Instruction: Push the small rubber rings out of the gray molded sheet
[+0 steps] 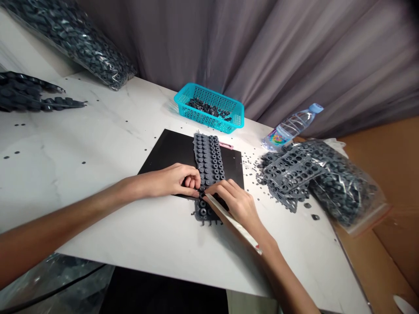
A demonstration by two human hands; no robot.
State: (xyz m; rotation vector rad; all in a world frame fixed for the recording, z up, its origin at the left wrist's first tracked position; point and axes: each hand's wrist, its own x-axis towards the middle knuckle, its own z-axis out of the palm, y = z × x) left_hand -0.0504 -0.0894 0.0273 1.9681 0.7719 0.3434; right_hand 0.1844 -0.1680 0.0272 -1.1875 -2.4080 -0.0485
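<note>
A grey rubber sheet studded with rows of small rings lies lengthwise on a black mat in the middle of the white table. My left hand rests on the mat at the sheet's left edge, fingers curled and pinching at a ring. My right hand presses on the sheet's near part, fingers closed around a thin pale stick-like tool that points at the same spot. The sheet's near end sticks out past the mat.
A turquoise basket with loose dark rings stands behind the mat. A plastic water bottle lies at the right, beside emptied grey sheets and a clear bag of parts. Another bag and stacked sheets sit far left. Small punched bits scatter the table.
</note>
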